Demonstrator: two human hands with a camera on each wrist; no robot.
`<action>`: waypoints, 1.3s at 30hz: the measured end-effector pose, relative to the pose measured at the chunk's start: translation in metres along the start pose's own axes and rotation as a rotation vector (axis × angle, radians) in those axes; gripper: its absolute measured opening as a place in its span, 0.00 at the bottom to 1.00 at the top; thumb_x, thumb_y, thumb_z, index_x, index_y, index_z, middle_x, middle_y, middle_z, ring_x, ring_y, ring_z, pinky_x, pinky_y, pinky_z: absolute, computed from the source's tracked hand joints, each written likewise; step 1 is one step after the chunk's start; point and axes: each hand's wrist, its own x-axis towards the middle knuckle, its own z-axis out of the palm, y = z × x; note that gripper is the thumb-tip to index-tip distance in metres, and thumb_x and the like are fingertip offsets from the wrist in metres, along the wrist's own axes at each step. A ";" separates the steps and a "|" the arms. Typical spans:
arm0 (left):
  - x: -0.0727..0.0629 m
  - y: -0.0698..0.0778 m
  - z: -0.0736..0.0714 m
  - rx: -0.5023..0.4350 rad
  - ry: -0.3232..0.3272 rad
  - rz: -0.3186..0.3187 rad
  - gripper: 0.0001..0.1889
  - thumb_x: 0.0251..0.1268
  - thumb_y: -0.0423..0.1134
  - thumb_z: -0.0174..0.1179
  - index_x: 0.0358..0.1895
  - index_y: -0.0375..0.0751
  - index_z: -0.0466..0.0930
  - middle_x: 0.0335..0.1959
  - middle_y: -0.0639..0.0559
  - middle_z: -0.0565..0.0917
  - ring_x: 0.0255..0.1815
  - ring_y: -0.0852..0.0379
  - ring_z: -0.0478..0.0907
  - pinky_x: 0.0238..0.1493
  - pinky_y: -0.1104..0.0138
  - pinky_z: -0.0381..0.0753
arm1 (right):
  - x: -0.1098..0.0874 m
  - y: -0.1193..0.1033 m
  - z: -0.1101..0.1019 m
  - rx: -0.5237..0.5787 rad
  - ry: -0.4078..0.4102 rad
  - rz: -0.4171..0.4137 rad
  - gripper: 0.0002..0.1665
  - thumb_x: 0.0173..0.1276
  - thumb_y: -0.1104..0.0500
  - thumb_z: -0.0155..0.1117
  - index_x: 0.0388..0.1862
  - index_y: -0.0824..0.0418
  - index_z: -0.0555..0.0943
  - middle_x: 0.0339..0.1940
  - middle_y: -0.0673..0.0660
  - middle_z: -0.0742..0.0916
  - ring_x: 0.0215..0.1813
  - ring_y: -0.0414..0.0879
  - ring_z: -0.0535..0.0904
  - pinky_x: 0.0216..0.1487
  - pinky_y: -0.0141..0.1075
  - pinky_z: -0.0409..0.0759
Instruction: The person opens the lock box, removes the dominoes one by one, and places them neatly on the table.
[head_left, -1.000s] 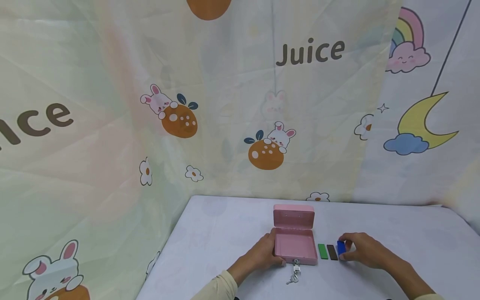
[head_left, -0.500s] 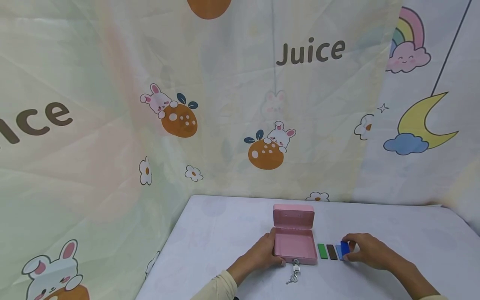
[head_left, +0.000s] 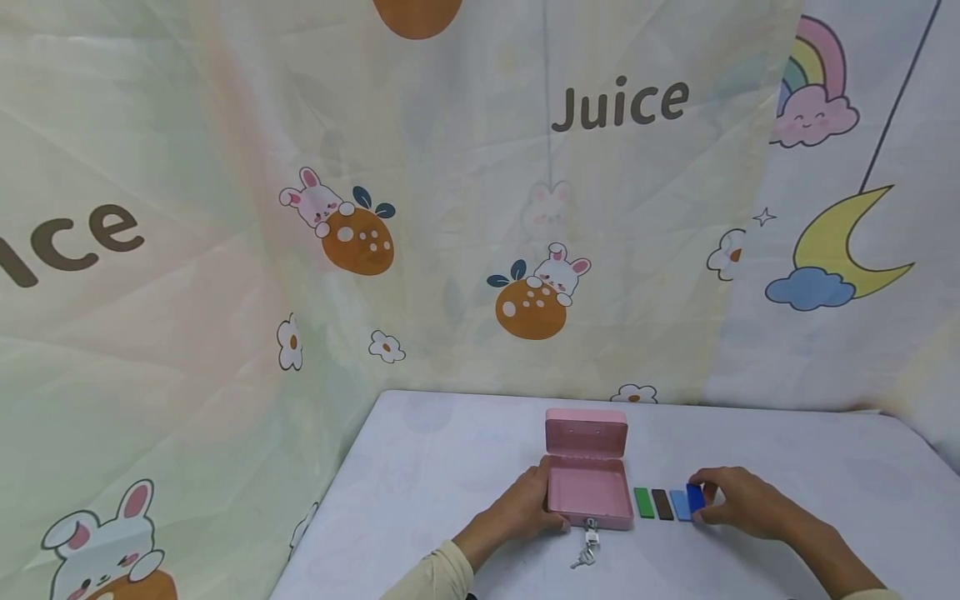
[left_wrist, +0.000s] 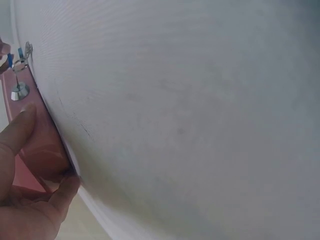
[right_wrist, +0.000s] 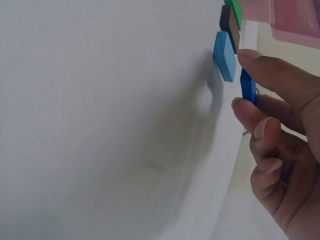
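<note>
My left hand grips the left side of a pink metal box, thumb at the front face and fingers at the back corner. Its lid stands raised and the inside is bare. From the front latch hangs a small padlock with keys. A dark blue block is pinched between thumb and fingers of my right hand. Just left of it in the head view lies a light blue block, then a dark brown block and a green block, in a row beside the box.
The white-covered table reaches back to a printed cloth wall. Another cloth stands along the left side. The padlock and keys lie in front of the box.
My right hand has moved slightly right with the dark blue block, and the light blue block beneath it has come into view. My left hand stays on the box.
</note>
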 end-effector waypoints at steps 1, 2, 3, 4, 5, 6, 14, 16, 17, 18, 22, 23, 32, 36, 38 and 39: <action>0.000 0.000 0.000 -0.001 0.000 -0.001 0.54 0.48 0.49 0.78 0.77 0.49 0.53 0.61 0.51 0.77 0.63 0.57 0.76 0.68 0.61 0.76 | 0.000 0.000 0.000 -0.005 -0.002 0.000 0.30 0.55 0.53 0.79 0.54 0.64 0.82 0.35 0.47 0.83 0.44 0.47 0.75 0.50 0.50 0.81; -0.001 0.000 0.000 0.003 0.000 -0.002 0.54 0.48 0.49 0.78 0.77 0.49 0.53 0.61 0.51 0.77 0.63 0.58 0.76 0.67 0.61 0.76 | 0.001 0.000 0.000 -0.011 -0.004 0.001 0.30 0.55 0.53 0.79 0.54 0.64 0.82 0.35 0.47 0.83 0.44 0.47 0.75 0.50 0.51 0.81; -0.001 0.000 0.000 0.005 0.001 -0.003 0.54 0.48 0.50 0.78 0.77 0.49 0.53 0.61 0.51 0.77 0.63 0.58 0.76 0.67 0.61 0.76 | 0.001 0.001 0.000 -0.015 -0.005 0.004 0.29 0.55 0.54 0.79 0.54 0.64 0.82 0.36 0.47 0.83 0.44 0.47 0.75 0.50 0.52 0.81; -0.001 0.000 0.000 0.008 0.002 -0.004 0.54 0.48 0.50 0.78 0.78 0.49 0.53 0.61 0.51 0.78 0.63 0.58 0.76 0.67 0.61 0.76 | 0.002 0.001 0.000 -0.017 -0.007 0.007 0.29 0.54 0.54 0.79 0.54 0.64 0.82 0.36 0.47 0.83 0.44 0.47 0.75 0.51 0.52 0.81; -0.001 0.000 0.000 0.011 0.004 -0.004 0.55 0.48 0.51 0.78 0.78 0.49 0.53 0.61 0.51 0.78 0.63 0.57 0.76 0.67 0.61 0.77 | 0.002 0.001 0.001 -0.019 -0.008 0.006 0.29 0.55 0.54 0.79 0.54 0.64 0.82 0.36 0.47 0.84 0.44 0.47 0.75 0.51 0.53 0.81; -0.001 0.000 0.000 0.014 0.006 -0.004 0.55 0.47 0.51 0.77 0.78 0.49 0.53 0.61 0.51 0.78 0.63 0.57 0.77 0.67 0.62 0.77 | 0.002 0.002 0.001 -0.023 -0.009 -0.002 0.29 0.55 0.54 0.79 0.53 0.64 0.82 0.36 0.47 0.84 0.44 0.48 0.75 0.50 0.53 0.81; 0.000 0.000 0.000 0.011 0.002 -0.019 0.55 0.47 0.51 0.78 0.78 0.50 0.53 0.62 0.50 0.78 0.64 0.57 0.77 0.67 0.62 0.77 | 0.003 0.003 0.003 -0.021 -0.020 0.012 0.28 0.54 0.55 0.80 0.52 0.63 0.83 0.35 0.47 0.83 0.43 0.47 0.75 0.49 0.50 0.82; 0.000 0.000 0.000 0.011 0.001 -0.021 0.55 0.47 0.51 0.78 0.78 0.50 0.53 0.62 0.50 0.78 0.63 0.57 0.77 0.67 0.61 0.77 | 0.002 0.004 0.004 -0.023 -0.026 0.010 0.28 0.54 0.54 0.80 0.52 0.63 0.82 0.35 0.48 0.83 0.43 0.47 0.75 0.49 0.51 0.82; -0.001 0.000 0.000 0.011 0.000 -0.022 0.55 0.47 0.51 0.78 0.78 0.50 0.53 0.61 0.50 0.78 0.63 0.57 0.77 0.67 0.61 0.77 | 0.003 0.003 0.004 -0.023 -0.030 0.013 0.28 0.54 0.54 0.80 0.52 0.63 0.82 0.34 0.48 0.83 0.42 0.47 0.75 0.49 0.51 0.82; 0.000 0.000 0.001 0.009 0.000 -0.020 0.55 0.47 0.50 0.78 0.78 0.50 0.53 0.61 0.51 0.78 0.63 0.57 0.76 0.67 0.61 0.77 | 0.003 0.004 0.004 -0.023 -0.033 0.014 0.28 0.54 0.53 0.80 0.52 0.63 0.82 0.34 0.48 0.83 0.42 0.47 0.75 0.48 0.50 0.82; 0.000 0.000 0.000 0.004 0.003 -0.014 0.53 0.48 0.50 0.77 0.77 0.52 0.54 0.62 0.52 0.77 0.64 0.57 0.76 0.67 0.61 0.76 | 0.005 0.004 0.004 -0.024 -0.038 0.018 0.29 0.54 0.53 0.80 0.53 0.63 0.83 0.34 0.48 0.83 0.42 0.47 0.75 0.48 0.49 0.82; 0.000 0.000 0.000 0.002 0.003 -0.013 0.53 0.49 0.50 0.77 0.77 0.52 0.54 0.62 0.52 0.77 0.64 0.58 0.76 0.68 0.61 0.76 | 0.005 0.005 0.004 -0.026 -0.039 0.018 0.29 0.54 0.53 0.80 0.53 0.63 0.83 0.35 0.48 0.83 0.42 0.47 0.75 0.48 0.49 0.81; 0.000 0.002 0.000 0.001 -0.001 -0.031 0.54 0.49 0.50 0.78 0.78 0.50 0.53 0.64 0.50 0.76 0.66 0.55 0.75 0.68 0.60 0.75 | 0.010 0.012 0.007 -0.026 -0.045 0.042 0.30 0.53 0.52 0.81 0.53 0.63 0.83 0.35 0.49 0.83 0.43 0.47 0.75 0.49 0.51 0.81; 0.000 0.001 0.001 -0.003 -0.003 -0.037 0.54 0.48 0.50 0.78 0.78 0.51 0.53 0.64 0.50 0.76 0.66 0.55 0.75 0.68 0.59 0.75 | 0.011 0.014 0.008 -0.027 -0.045 0.043 0.30 0.52 0.52 0.81 0.53 0.62 0.83 0.35 0.49 0.83 0.43 0.47 0.75 0.49 0.51 0.82; 0.000 0.000 0.001 -0.001 -0.002 -0.037 0.54 0.48 0.50 0.78 0.78 0.52 0.53 0.65 0.51 0.76 0.67 0.55 0.75 0.69 0.59 0.75 | 0.011 0.014 0.007 -0.027 -0.045 0.039 0.30 0.52 0.53 0.81 0.53 0.63 0.83 0.35 0.49 0.83 0.43 0.47 0.75 0.49 0.51 0.82; 0.001 0.000 0.001 0.001 -0.001 -0.038 0.54 0.48 0.50 0.78 0.78 0.52 0.53 0.65 0.51 0.76 0.67 0.55 0.74 0.69 0.59 0.75 | 0.011 0.014 0.007 -0.030 -0.045 0.033 0.30 0.53 0.52 0.81 0.53 0.63 0.83 0.35 0.49 0.83 0.42 0.47 0.75 0.49 0.51 0.82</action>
